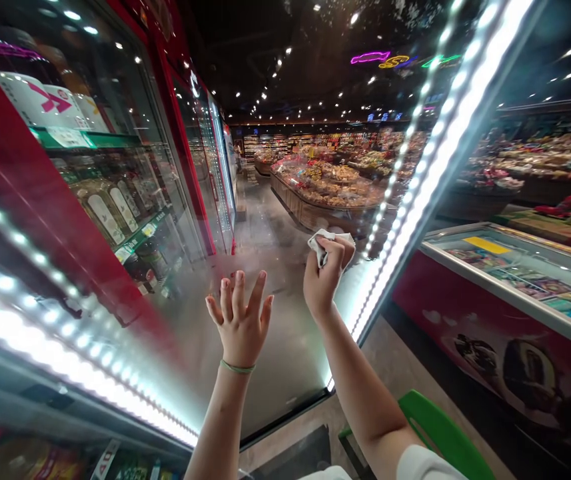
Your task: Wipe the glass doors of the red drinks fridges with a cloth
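In the head view a glass door (285, 360) with a bright LED strip along its edge stands in front of me. My left hand (240, 313) lies flat against the pane with its fingers spread; a thin green band circles that wrist. Higher and to the right, my right hand (328, 277) is closed around a crumpled white cloth (332, 241), which it holds at the glass. The cloth's lower part is hidden by my fingers. Whether it is cloth or paper is hard to make out.
To the left is a red-framed cooler (160, 113) with bottles on shelves. A chest freezer (515, 273) stands on the right, and a green chair (445, 437) is below it. Produce displays (325, 187) fill the background. Packaged goods (40, 453) sit at lower left.
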{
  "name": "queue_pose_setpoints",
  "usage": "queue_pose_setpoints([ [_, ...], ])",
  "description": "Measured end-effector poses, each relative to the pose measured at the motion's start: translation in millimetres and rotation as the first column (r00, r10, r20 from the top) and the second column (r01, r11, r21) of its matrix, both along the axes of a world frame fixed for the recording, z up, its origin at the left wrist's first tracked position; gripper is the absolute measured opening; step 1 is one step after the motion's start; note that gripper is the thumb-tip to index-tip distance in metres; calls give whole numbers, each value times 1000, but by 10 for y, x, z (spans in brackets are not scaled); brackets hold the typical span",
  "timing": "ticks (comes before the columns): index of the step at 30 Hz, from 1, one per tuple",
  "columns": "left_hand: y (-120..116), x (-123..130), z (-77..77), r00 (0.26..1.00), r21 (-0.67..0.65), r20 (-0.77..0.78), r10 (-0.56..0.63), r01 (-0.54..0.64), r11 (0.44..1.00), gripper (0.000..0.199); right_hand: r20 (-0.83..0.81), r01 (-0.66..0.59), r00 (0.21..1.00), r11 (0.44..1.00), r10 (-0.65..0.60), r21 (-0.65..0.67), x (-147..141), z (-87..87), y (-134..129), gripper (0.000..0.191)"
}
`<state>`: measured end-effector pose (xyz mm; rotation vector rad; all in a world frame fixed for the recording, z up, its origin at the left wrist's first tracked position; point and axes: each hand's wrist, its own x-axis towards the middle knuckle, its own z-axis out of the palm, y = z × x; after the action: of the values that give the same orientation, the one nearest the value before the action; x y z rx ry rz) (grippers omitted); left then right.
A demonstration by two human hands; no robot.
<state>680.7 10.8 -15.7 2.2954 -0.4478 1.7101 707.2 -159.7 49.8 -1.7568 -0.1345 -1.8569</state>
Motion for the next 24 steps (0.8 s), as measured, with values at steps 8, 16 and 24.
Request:
queue_pose_setpoints([
  [8, -1, 6, -26, 999, -28, -33, -28, 27, 999, 74, -5, 16, 1000, 1000, -16, -17, 4, 4, -40, 20],
  [16, 10, 13, -50, 997, -51, -48, -65, 63, 997, 73, 17, -15, 1000, 997, 16, -77, 15, 19, -64, 26],
  [24, 17, 2, -28, 999, -13, -22, -39, 38, 999, 75, -35, -24, 999, 990, 19, -141, 1, 2, 33, 27],
])
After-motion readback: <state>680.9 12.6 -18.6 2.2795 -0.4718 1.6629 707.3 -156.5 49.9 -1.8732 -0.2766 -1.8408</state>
